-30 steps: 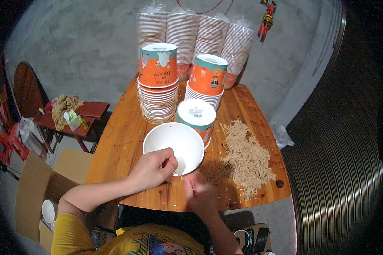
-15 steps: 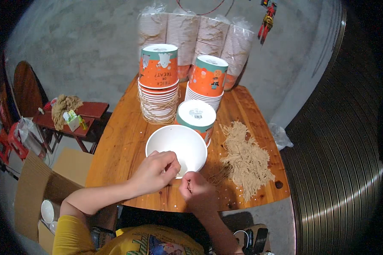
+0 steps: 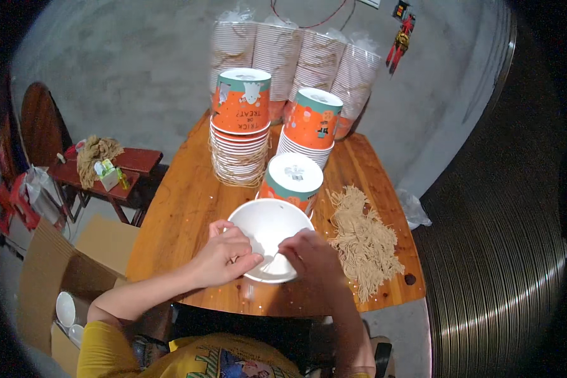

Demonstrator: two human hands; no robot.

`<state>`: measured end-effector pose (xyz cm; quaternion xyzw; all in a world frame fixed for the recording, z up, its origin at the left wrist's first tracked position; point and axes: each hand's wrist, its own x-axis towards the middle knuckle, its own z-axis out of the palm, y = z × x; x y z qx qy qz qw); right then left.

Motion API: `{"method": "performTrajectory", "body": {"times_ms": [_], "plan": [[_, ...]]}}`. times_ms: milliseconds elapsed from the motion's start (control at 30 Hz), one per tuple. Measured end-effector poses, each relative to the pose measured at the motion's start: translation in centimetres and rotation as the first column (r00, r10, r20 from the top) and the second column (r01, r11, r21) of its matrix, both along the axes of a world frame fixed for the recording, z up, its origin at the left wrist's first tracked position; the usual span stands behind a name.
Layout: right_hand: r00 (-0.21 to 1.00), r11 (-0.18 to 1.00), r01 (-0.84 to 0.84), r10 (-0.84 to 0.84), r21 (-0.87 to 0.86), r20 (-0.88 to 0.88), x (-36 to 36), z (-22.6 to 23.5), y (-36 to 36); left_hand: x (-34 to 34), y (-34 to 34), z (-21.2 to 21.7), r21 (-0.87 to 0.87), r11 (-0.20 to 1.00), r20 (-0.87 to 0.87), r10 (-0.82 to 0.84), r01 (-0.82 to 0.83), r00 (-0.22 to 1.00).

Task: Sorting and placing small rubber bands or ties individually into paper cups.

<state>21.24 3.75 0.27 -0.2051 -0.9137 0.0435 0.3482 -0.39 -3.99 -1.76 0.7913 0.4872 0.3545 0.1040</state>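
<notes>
A paper bucket [image 3: 264, 223] with a white inside lies tipped on the table, its mouth facing me. My left hand [image 3: 225, 255] is curled at its left rim, with fingers bent along the edge and the thumb over the mouth. My right hand [image 3: 310, 252] reaches over the right part of the rim, fingertips pinched together inside the mouth. What they pinch is too small and blurred to make out. Right behind the bucket stands an upside-down orange and green bucket [image 3: 291, 179]. A heap of tan cords [image 3: 366, 242] lies right of my right hand.
Behind are two upside-down bucket stacks, the left stack [image 3: 240, 135] hung with cord loops and the right stack [image 3: 309, 123]. Several bagged stacks [image 3: 274, 57] line the wall. An open carton [image 3: 75, 283] sits at lower left, a red bench [image 3: 129, 167] beyond it. A ribbed shutter [image 3: 491, 252] borders the right.
My hands have moved apart from the near rim. The right one has shifted up and right over the mouth; the left has opened out along the left rim. The view has shifted slightly.
</notes>
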Motion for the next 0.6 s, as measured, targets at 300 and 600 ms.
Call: {"method": "performTrajectory", "body": {"times_ms": [300,600], "plan": [[0.975,0.93,-0.111,0.034,-0.349,-0.22,-3.3,-1.6,-0.6,1.7,-0.6,0.6,0.05,0.978,0.166,0.194,-0.205,0.967],[0.982,0.942,0.05,-0.107,-0.331,-0.155,-4.3,-1.4,-1.0,1.6,-0.7,1.1,-0.09,0.957,0.156,0.286,-0.275,0.945]]}}
